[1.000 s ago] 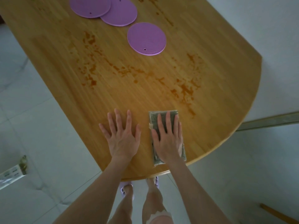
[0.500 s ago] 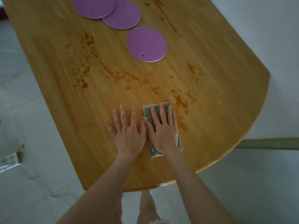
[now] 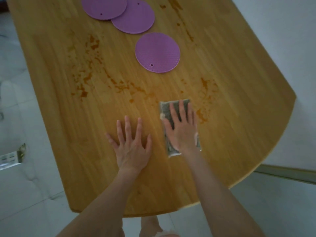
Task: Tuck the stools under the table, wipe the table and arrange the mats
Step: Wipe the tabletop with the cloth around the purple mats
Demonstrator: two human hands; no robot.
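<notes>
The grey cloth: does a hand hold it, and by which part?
Nothing is gripped. The right hand presses flat on top of the grey cloth; the left hand rests on the table.

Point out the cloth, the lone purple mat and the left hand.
cloth (image 3: 165, 108): head view, bare grey upper-left corner.
lone purple mat (image 3: 157, 52): head view, its middle.
left hand (image 3: 132, 147): head view, back of the hand.

Bench (image 3: 230, 100): smooth, semi-glossy wood, stained; mats (image 3: 157, 52): matt purple, finely textured; cloth (image 3: 165, 109): rough grey-green weave.
</notes>
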